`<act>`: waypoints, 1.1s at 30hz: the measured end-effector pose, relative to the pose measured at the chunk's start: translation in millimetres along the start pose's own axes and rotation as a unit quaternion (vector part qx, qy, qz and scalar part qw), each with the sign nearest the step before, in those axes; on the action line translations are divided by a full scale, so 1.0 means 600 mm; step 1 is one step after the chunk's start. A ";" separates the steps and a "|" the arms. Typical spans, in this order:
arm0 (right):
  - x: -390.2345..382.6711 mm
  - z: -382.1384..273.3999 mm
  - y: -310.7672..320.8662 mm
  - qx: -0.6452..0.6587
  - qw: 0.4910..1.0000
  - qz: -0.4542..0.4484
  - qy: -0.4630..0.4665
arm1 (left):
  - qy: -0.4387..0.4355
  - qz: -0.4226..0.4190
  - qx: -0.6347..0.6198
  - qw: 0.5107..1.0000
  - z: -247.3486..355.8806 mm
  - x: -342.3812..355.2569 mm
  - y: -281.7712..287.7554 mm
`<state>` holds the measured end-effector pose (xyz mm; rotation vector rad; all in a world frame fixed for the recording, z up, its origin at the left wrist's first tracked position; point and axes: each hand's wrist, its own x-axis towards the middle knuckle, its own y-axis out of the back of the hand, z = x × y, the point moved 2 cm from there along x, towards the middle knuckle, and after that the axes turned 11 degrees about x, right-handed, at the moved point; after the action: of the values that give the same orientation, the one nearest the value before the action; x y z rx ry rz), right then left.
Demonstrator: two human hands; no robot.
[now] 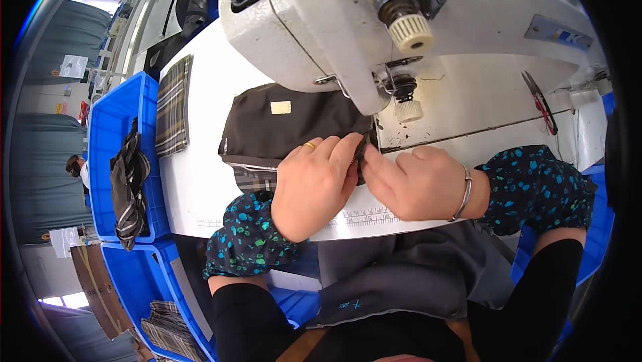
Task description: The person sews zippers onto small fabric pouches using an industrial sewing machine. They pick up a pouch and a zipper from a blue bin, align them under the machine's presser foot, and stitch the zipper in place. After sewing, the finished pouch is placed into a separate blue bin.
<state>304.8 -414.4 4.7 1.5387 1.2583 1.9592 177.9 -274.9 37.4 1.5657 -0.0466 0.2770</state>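
Note:
A dark brown fabric piece point(294, 128) with a small cream label lies on the white table, and a plaid layer shows below its near edge. My left hand point(314, 178) rests on its right part, fingers bent and pinching the cloth's edge. From the right, my right hand point(418, 181) meets it, thumb and fingers closed on the same edge. Both sets of fingertips nearly touch, just in front of the white sewing machine point(301, 34). The machine's needle area is mostly hidden behind its head.
Red-handled scissors point(540, 104) lie at the right of the machine bed. Folded plaid cloth point(174, 106) sits at the table's left edge. Blue crates point(100, 161) with cloth stand to the left. A ruler strip point(364, 218) runs along the front edge.

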 end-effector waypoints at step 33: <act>0.000 0.016 -0.038 -0.014 0.997 -0.019 -0.078 | -0.034 0.084 0.079 0.993 -0.003 0.044 -0.039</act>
<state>308.1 -397.8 -13.2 1.6074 1.1810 1.7885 208.2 -268.8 19.7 1.7323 -0.2146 0.3671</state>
